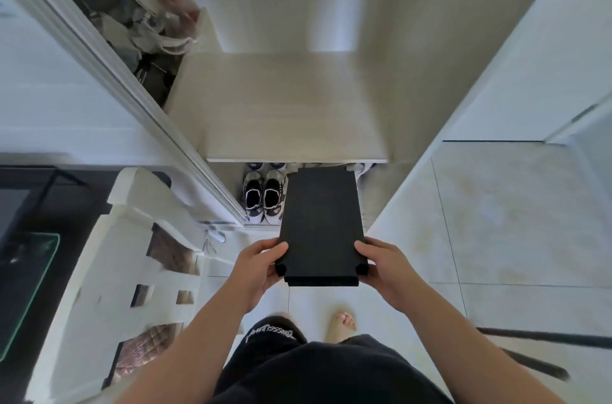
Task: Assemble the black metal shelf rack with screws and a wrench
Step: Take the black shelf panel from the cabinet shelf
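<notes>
Status: standing, black shelf rack [320, 225] out in front of me, seen from above, so only the flat top panel shows. Its long axis points away, with the far end just beside the sneakers [263, 200] under the wooden ledge [284, 105]. My left hand [261, 263] grips the near-left corner and my right hand [381, 263] the near-right; each has the thumb on top and the fingers curled under the edge, next to the round corner caps [280, 269]. The legs are hidden under the panel, so I can't tell if it's airborne or already touching the tiled floor [496, 221]. Handling guess: sheet steel, rigid, no flex, moderate weight. The matte coating should give decent friction, and the folded lip gives the fingers something to hook. The corners are probably the stiffest place to hold, so the grip location is fine. The downside is that both hands are at one end, so the far end is cantilevered and will want to dip. For more control I'd slide my hands to mid-length on the long sides. There are no screws or wrench in view. Black bars [543, 337] lie on the floor to my right, possibly spare parts, too blurred to say.
</notes>
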A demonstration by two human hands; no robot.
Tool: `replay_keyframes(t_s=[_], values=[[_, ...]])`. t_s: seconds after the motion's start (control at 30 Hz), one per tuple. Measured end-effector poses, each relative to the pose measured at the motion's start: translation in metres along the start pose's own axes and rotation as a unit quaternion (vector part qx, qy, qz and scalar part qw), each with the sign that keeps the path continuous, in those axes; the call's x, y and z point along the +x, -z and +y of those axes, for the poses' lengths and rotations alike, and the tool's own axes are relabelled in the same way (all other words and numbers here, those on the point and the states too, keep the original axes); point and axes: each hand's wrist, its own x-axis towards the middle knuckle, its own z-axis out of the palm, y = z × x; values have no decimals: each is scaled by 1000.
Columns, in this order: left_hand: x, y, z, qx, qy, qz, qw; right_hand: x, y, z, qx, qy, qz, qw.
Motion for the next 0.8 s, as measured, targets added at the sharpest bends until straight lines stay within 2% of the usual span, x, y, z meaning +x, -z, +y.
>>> replay_keyframes(t_s=[0.23,0.4,0.63,0.8], values=[[-41,27,-48,64,24,-30,997,-56,3,73,20,25,43,999],[-75,60,-91,104,51,-59,992,-99,1,156,68,24,102,992],[-125,98,-164,162,107,-73,978,-163,2,268,146,-20,152,977],[-146,103,-208,188,144,-79,968,-191,19,313,152,-46,174,972]])
